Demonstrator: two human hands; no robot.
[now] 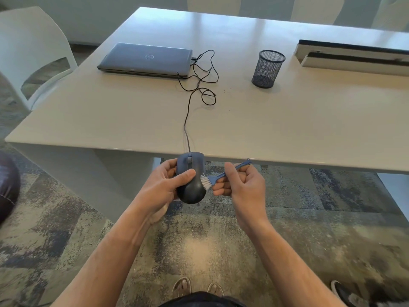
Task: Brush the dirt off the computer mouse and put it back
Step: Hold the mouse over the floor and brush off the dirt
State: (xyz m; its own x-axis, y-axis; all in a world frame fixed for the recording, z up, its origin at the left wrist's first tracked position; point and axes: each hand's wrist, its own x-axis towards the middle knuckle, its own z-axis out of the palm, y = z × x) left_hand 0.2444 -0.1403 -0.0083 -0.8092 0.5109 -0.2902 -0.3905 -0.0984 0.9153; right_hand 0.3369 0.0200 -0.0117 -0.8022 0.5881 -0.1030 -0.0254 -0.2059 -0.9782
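Observation:
My left hand [164,185] grips a dark wired computer mouse [192,189] in the air just in front of the table's near edge, thumb across its top. My right hand [242,185] holds a small blue brush [218,178] by its handle, fingers curled round it. The brush's white bristles touch the right side of the mouse. The mouse's black cable [188,120] runs up over the table edge to a closed grey laptop [146,59].
The beige table [287,120] carries the laptop at the back left, a black mesh pen cup [267,68] and a white-and-black long box [354,56] at the back right. A few dark crumbs [224,91] lie near the cable loops. A white chair [33,52] stands left. Patterned carpet lies below.

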